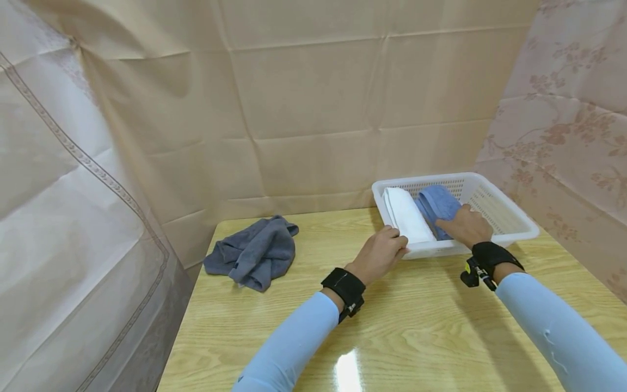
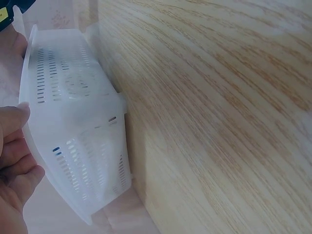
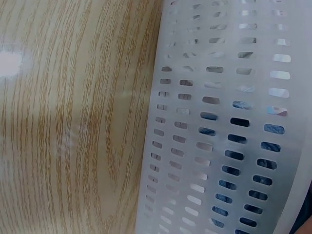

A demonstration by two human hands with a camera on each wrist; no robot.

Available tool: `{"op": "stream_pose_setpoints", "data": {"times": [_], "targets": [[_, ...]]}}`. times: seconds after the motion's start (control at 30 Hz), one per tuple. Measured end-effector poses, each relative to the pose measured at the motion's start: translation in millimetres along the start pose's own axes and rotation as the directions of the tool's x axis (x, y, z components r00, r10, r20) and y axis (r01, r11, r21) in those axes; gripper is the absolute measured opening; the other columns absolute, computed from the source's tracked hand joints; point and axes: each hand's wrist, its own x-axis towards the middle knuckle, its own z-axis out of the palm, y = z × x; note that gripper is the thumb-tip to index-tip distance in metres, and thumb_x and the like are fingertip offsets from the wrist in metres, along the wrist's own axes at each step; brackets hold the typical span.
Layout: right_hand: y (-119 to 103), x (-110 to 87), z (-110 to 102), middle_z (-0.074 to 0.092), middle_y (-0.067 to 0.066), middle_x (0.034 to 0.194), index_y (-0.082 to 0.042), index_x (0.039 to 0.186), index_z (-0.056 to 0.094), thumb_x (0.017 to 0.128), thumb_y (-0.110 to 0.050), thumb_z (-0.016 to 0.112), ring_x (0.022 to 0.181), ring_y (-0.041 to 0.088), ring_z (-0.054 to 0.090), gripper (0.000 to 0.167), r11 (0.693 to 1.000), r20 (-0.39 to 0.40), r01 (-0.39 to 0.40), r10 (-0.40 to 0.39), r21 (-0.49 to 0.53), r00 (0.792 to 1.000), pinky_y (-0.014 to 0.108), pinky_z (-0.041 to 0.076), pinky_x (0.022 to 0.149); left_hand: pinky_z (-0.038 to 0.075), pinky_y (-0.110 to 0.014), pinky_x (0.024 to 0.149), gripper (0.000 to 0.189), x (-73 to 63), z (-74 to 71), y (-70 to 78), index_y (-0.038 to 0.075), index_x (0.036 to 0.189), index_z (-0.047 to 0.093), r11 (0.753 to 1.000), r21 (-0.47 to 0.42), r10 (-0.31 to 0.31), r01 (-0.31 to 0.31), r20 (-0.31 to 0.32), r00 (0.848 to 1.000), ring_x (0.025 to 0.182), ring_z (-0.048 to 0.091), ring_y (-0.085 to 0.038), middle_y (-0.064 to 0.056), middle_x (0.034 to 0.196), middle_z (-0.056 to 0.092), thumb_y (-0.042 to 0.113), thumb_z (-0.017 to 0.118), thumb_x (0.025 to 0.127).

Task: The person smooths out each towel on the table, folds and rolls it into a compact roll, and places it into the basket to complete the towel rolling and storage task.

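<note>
A white plastic basket (image 1: 509, 212) with slotted walls sits at the table's back right. My left hand (image 1: 379, 253) grips its rim at the near left corner; in the left wrist view the thumb and fingertips (image 2: 31, 178) lie at the rim. Inside, a folded white towel (image 1: 409, 215) lies along the left, beside a folded blue towel (image 1: 438, 204). My right hand (image 1: 467, 226) reaches over the front rim and holds the blue towel, thumb toward the left, the other fingertips hidden. Through the basket's slots (image 3: 234, 155) the right wrist view shows blue cloth.
A crumpled dark grey towel (image 1: 257, 253) lies at the left of the wooden table (image 1: 406, 332). A beige cloth (image 1: 303, 109) hangs behind the table, with a pale cloth on the left and a floral one (image 1: 563, 136) on the right.
</note>
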Motion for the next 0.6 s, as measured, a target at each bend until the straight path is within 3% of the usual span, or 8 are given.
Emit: {"op": "stream_pose_setpoints", "data": {"times": [0.3, 0.6], "targets": [[0.5, -0.4, -1.0, 0.056, 0.044, 0.094, 0.028, 0.120, 0.043, 0.092, -0.053, 0.065, 0.082, 0.053, 0.062, 0.088, 0.999, 0.015, 0.036, -0.035, -0.028, 0.999, 0.051, 0.049, 0.056, 0.040, -0.014, 0.071, 0.012, 0.1, -2.9, -0.3, 0.017, 0.094, 0.072, 1.000, 0.021, 0.002, -0.003, 0.026, 1.000, 0.079, 0.047, -0.008, 0.005, 0.085, 0.056, 0.025, 0.067, 0.102], [2.5, 2.0, -0.9, 0.058, 0.032, 0.080, 0.021, 0.100, 0.052, 0.091, -0.048, 0.068, 0.072, 0.045, 0.062, 0.071, 0.994, 0.034, 0.096, -0.094, -0.054, 0.995, 0.048, 0.049, 0.055, 0.039, -0.013, 0.069, 0.012, 0.5, -3.1, 0.2, 0.016, 0.094, 0.073, 1.000, -0.002, 0.001, -0.001, 0.019, 1.000, 0.078, 0.045, -0.008, 0.005, 0.083, 0.055, 0.024, 0.068, 0.102]]}}
